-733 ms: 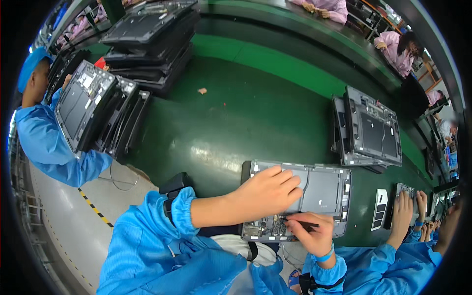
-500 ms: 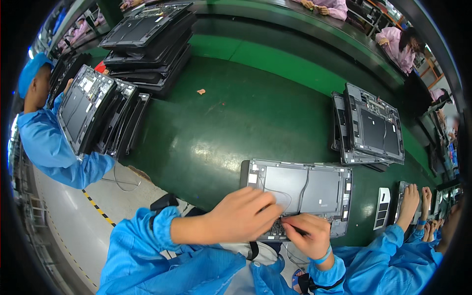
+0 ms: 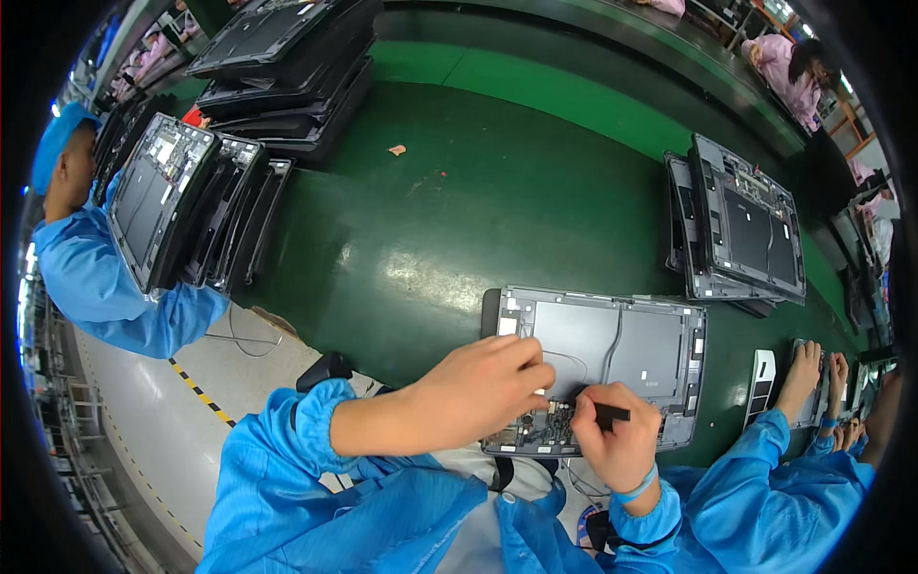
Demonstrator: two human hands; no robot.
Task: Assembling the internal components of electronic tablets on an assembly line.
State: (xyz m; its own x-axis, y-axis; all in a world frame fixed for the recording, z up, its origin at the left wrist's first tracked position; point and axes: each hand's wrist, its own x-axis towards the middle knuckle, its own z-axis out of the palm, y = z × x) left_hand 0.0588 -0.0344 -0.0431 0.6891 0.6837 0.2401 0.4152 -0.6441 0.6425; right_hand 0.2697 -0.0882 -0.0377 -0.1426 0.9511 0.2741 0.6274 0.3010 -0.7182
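An opened laptop chassis [image 3: 660, 356] lies on the green bench in front of me, its large grey panel facing up and a circuit board [image 3: 535, 430] along the near edge. Over the board's left part, my left hand [image 3: 483, 390] has its fingertips pinched together; what they hold, if anything, I cannot make out. A thin cable [image 3: 572, 358] curves beside those fingertips. My right hand [image 3: 620, 435] grips a short black stick-like tool [image 3: 612, 414]. Its fingers rest close over the board, and the tool's working tip is hidden.
Stacks of similar chassis stand at the far left [image 3: 277, 96], left [image 3: 158, 206] and right [image 3: 755, 225] of the bench [image 3: 411, 220]. A blue-clad person sits on the left; another works on my right, beside a pale slotted panel [image 3: 760, 387]. A small tan scrap [image 3: 397, 150] lies beyond.
My right hand has turned, so the black tool now shows across its fingers. My left hand remains pinched near the board. The whole view has shifted slightly.
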